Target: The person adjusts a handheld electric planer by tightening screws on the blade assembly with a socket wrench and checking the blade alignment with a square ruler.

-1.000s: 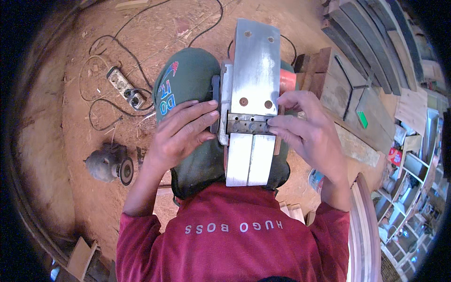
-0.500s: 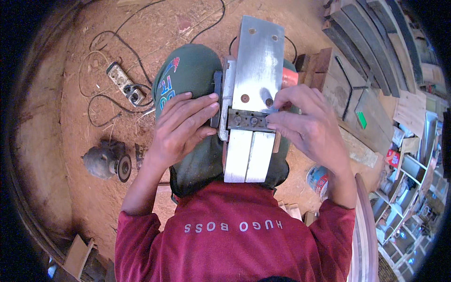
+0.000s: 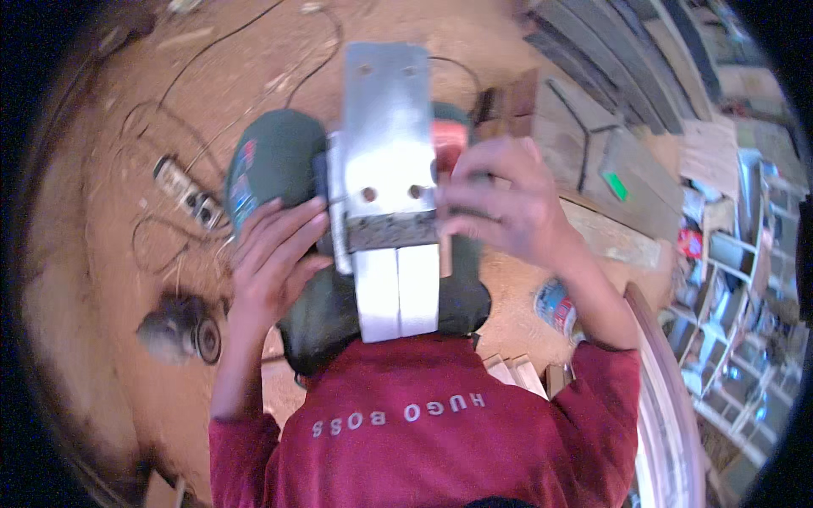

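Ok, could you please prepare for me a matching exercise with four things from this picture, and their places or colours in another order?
1. metal tool
2. power strip
3. shirt
4. trousers

A. dark green
B. between the left hand and the right hand
C. dark red
D. on the ground, at the left

Pairs: 1-B, 2-D, 3-C, 4-A

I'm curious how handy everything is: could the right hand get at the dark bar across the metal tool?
Probably yes: the right hand is by the right end of the dark bar, whose top looks uncovered; blur hides whether they touch.
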{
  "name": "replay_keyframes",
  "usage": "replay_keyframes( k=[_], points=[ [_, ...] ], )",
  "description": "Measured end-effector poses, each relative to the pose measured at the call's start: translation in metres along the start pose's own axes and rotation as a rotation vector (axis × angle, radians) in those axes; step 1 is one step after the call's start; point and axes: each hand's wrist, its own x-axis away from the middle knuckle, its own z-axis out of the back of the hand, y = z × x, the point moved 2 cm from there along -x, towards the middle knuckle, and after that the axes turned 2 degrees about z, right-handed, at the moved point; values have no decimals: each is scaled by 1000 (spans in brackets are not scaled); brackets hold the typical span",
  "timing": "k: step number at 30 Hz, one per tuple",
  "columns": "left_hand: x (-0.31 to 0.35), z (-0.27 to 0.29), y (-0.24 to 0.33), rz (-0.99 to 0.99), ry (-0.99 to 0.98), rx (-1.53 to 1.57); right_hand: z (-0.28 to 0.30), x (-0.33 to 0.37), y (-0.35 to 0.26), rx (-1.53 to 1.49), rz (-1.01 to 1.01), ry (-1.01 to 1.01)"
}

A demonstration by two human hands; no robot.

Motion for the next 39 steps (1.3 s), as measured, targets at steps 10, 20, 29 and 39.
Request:
replay_keyframes(
  k=[10,20,29,39],
  points=[
    [-5,-9,2,18,-39,-5,55,235,303,439,-980,62],
    [-6,-3,0,47,-61,-13,54,207,302,816,-770,-85],
    [-7,-1,3,67,-37,-15,119,78,218,-450,-788,803],
    [-4,5,1,76,-22,-24,107,-15,120,260,-351,516]
  ],
)
